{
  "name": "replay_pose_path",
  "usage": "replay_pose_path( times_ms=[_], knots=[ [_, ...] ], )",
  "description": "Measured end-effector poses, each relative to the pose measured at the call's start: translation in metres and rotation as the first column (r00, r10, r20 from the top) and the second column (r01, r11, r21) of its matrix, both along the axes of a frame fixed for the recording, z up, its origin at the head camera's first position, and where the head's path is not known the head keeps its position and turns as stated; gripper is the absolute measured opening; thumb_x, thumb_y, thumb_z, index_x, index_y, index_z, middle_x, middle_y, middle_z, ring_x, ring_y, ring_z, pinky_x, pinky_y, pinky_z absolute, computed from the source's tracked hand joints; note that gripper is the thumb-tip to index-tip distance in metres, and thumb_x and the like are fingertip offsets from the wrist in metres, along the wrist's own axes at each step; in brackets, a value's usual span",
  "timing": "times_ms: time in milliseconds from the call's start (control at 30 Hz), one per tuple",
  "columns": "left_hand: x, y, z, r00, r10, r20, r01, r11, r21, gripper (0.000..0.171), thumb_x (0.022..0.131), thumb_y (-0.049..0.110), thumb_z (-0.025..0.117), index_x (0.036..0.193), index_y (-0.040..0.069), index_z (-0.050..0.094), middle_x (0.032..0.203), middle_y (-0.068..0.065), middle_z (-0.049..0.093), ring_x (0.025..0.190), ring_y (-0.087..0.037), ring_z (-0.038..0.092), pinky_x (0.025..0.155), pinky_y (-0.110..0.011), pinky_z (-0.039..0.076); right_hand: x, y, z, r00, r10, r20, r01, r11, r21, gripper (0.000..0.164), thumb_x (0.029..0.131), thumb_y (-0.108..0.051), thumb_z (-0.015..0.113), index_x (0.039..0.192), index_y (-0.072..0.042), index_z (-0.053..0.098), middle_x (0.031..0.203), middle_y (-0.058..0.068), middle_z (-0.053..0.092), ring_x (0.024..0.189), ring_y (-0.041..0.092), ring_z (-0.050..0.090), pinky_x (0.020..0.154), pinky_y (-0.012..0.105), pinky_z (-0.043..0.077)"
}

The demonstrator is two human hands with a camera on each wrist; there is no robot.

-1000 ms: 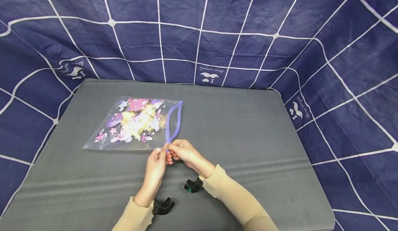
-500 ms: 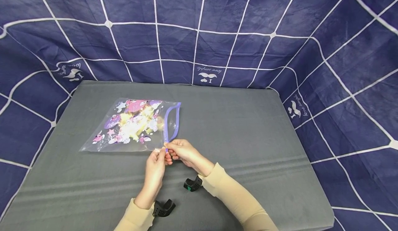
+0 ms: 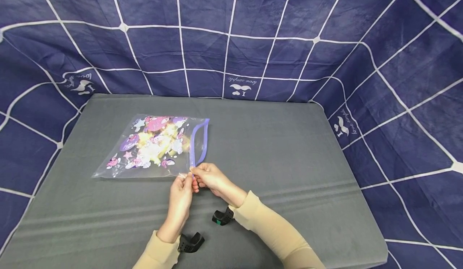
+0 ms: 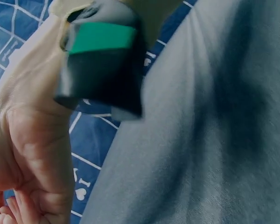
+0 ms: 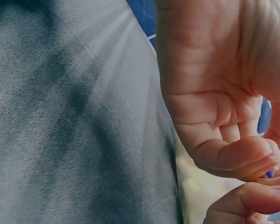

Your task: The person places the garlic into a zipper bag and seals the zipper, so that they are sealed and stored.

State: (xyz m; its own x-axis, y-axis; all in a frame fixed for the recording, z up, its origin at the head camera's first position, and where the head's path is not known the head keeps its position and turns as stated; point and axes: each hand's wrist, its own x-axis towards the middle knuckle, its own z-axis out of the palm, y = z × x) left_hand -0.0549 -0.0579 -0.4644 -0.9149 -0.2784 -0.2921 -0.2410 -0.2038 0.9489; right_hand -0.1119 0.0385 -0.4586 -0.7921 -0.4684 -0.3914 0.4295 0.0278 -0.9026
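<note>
A clear zip bag point(image 3: 124, 168) printed with pink, purple and white sea figures lies on the grey surface, left of centre in the head view. Something yellow shows inside it, its kind unclear. Along the bag's right side runs a purple zip strip point(image 3: 192, 148), whose two edges bow apart at the mouth. My left hand point(image 3: 181, 192) pinches the near corner of the bag by the strip. Close against it, my right hand point(image 3: 213, 180) pinches the near end of the strip between thumb and finger. The fingertips hide that end; the right wrist view catches a purple speck point(image 5: 269, 173).
A grey padded surface point(image 3: 289, 148) spreads beneath the bag and both arms. Blue cloth with white grid lines point(image 3: 206, 48) hangs behind it and at both sides. Each wrist wears a black device; the right one point(image 3: 222, 216) has a green mark.
The head view has shifted a little, so the bag and backdrop sit slightly further left. Both hands keep their pinch at the near end of the zip strip, with hardly any movement.
</note>
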Motion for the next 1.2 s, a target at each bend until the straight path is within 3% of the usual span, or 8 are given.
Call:
replay_pose_path(
  times_ms=[267, 500, 633, 900, 1033, 1200],
  knots=[
    [-0.002, -0.002, 0.001, 1.000, 0.008, 0.008, -0.008, 1.000, -0.024, 0.017, 0.101, 0.009, 0.046, 0.089, 0.001, 0.054, 0.066, 0.007, 0.052, 0.057, -0.002, 0.051, 0.054, -0.016, 0.047, -0.005, -0.003, 0.002, 1.000, -0.022, -0.003, 0.022, 0.998, 0.062, 0.039, 0.099, -0.011, 0.050, 0.060, -0.010, 0.048, 0.050, -0.007, 0.046, 0.046, 0.000, 0.044, 0.049, 0.014, 0.041],
    [0.001, 0.000, 0.000, 1.000, -0.024, 0.002, 0.024, 0.998, -0.063, 0.018, 0.101, 0.010, 0.047, 0.086, 0.002, 0.054, 0.065, 0.005, 0.053, 0.058, -0.003, 0.051, 0.055, -0.016, 0.048, -0.015, -0.001, -0.003, 0.991, -0.127, -0.036, 0.130, 0.985, 0.111, 0.031, 0.098, -0.014, 0.054, 0.069, -0.013, 0.045, 0.059, -0.006, 0.041, 0.049, 0.001, 0.037, 0.048, 0.013, 0.037],
    [0.002, 0.001, -0.002, 1.000, -0.026, 0.018, 0.027, 0.996, -0.082, 0.019, 0.101, 0.009, 0.047, 0.085, 0.002, 0.053, 0.064, 0.005, 0.052, 0.057, -0.002, 0.052, 0.055, -0.017, 0.049, -0.017, -0.001, -0.005, 0.991, -0.127, -0.033, 0.130, 0.983, 0.130, 0.033, 0.099, -0.015, 0.054, 0.067, -0.012, 0.044, 0.058, -0.006, 0.040, 0.049, 0.002, 0.036, 0.049, 0.014, 0.037],
    [-0.001, 0.001, 0.000, 1.000, -0.012, 0.017, 0.014, 0.996, -0.089, 0.017, 0.101, 0.010, 0.046, 0.088, 0.001, 0.053, 0.067, 0.004, 0.053, 0.058, -0.003, 0.051, 0.056, -0.018, 0.049, -0.018, -0.009, 0.001, 0.979, -0.176, -0.106, 0.191, 0.968, 0.160, 0.027, 0.099, -0.014, 0.054, 0.073, -0.013, 0.046, 0.058, -0.005, 0.042, 0.049, 0.004, 0.038, 0.050, 0.016, 0.036],
    [-0.001, 0.003, 0.000, 0.999, -0.017, 0.036, 0.018, 0.999, -0.048, 0.018, 0.102, 0.010, 0.044, 0.090, 0.000, 0.052, 0.070, 0.003, 0.051, 0.059, -0.003, 0.050, 0.057, -0.017, 0.049, -0.018, -0.006, 0.000, 0.980, -0.188, -0.062, 0.196, 0.968, 0.158, 0.026, 0.098, -0.015, 0.055, 0.073, -0.012, 0.047, 0.060, -0.005, 0.044, 0.049, 0.003, 0.039, 0.049, 0.015, 0.037],
    [-0.003, 0.005, -0.003, 0.998, -0.049, 0.027, 0.047, 0.997, 0.068, 0.020, 0.102, 0.011, 0.040, 0.090, 0.000, 0.052, 0.073, 0.002, 0.052, 0.060, -0.004, 0.052, 0.057, -0.017, 0.050, -0.019, 0.002, -0.003, 0.983, -0.182, -0.024, 0.184, 0.966, 0.184, 0.025, 0.099, -0.020, 0.055, 0.077, -0.011, 0.050, 0.066, -0.004, 0.047, 0.052, 0.002, 0.041, 0.048, 0.014, 0.038]
  ],
)
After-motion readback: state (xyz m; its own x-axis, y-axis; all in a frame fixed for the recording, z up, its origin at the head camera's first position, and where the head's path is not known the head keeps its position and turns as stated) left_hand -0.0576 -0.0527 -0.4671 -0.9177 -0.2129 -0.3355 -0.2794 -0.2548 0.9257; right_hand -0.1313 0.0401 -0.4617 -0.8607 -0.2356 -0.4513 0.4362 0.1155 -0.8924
